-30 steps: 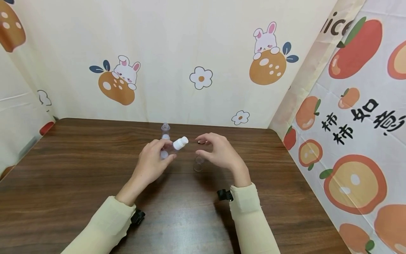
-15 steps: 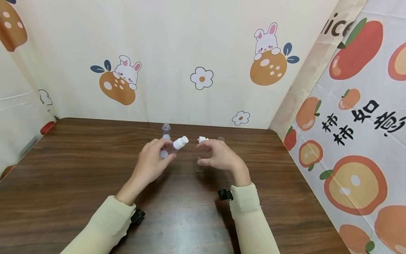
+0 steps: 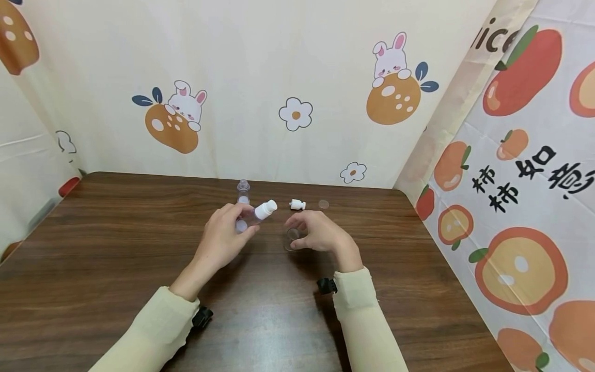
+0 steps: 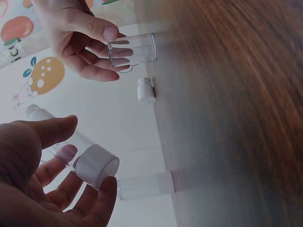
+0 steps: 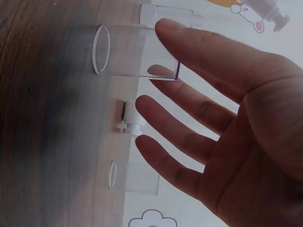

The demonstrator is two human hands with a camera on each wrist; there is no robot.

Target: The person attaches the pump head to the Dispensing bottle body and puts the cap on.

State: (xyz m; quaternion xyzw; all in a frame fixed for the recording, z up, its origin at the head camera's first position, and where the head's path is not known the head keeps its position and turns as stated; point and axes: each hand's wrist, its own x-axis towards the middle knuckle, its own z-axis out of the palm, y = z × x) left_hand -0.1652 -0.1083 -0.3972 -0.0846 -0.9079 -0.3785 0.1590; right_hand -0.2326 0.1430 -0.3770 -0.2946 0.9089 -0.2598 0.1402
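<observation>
Arching over a clear, thin-walled plastic cylinder cap [image 5: 135, 52], the right hand [image 3: 323, 232] sets its thumb to one side and its fingers to the other; whether they press the wall cannot be told. The cap appears to stand upright on the dark brown wood-grain table [image 3: 93, 258]. To its left, the left hand [image 3: 225, 235] grasps a clear cylindrical bottle with white ends [image 3: 253, 217] between thumb and curled fingers, tilted, its white head toward the right. A light, even pinch near the cap's upper edge would probably work best (smooth walls may slip), with the bottle held steady.

The cap shows nothing inside, and no liquid can be made out in the bottle. Beyond the left hand stands a second clear bottle with a whitish lower part [image 3: 243, 192], contents unclear. Farther right, a small white plastic pump piece [image 3: 297, 205] lies sideways, left of another clear cylindrical cap [image 5: 142, 178].
</observation>
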